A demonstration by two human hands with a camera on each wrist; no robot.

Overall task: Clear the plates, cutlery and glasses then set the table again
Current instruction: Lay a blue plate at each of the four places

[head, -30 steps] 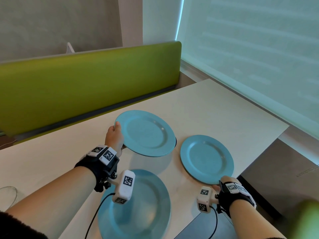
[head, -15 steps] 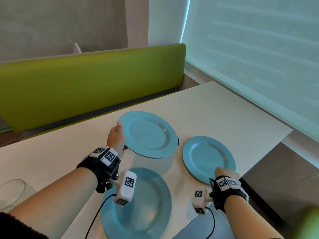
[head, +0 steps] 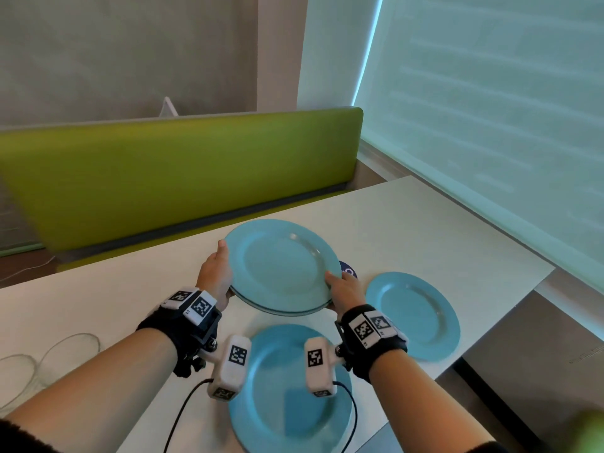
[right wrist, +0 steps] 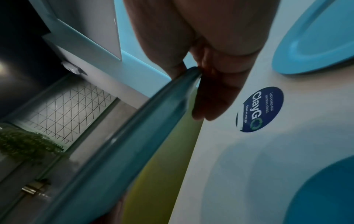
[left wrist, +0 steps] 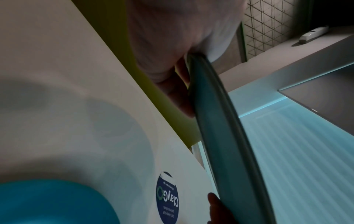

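On the white table [head: 425, 223], we see each hand — left hand [head: 214, 276], right hand [head: 344, 287] — pinching opposite rims of the stacked blue plates [head: 281, 266]. We judge them rigid, smooth, breakable — best held at the rim.

left hand [left wrist: 172, 45] gripping plates [left wrist: 229, 151], table sticker [left wrist: 167, 197]

Stack of blue plates [head: 281, 266] held level between left grip [head: 214, 276] and right grip [head: 344, 289], another blue plate [head: 287, 403] flat on desk [head: 425, 223] below both grips, third plate [head: 415, 315] just right of right grip

sticker [right wrist: 259, 109] on table [right wrist: 249, 151] | "ClayGO" | "Let's keep our pantries clean." | "Clean as you go"
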